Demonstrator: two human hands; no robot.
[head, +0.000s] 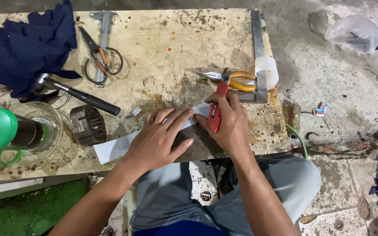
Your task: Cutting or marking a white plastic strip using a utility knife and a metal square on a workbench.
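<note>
the left hand [160,137] lies flat, fingers spread, pressing the white paper strip [114,148] so it stays put on the wooden board [176,43]. the right hand [228,124] wraps its fingers tight around a red cutter [217,107], just past the left fingertips.

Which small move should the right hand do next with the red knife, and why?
Probably draw the red utility knife along the white sheet. The right hand already holds it at the sheet's upper end, and the left hand lies flat on the sheet, pinning it.

Even overhead light, soft shadows, sharp focus (slight wide-angle bending at edges)
</note>
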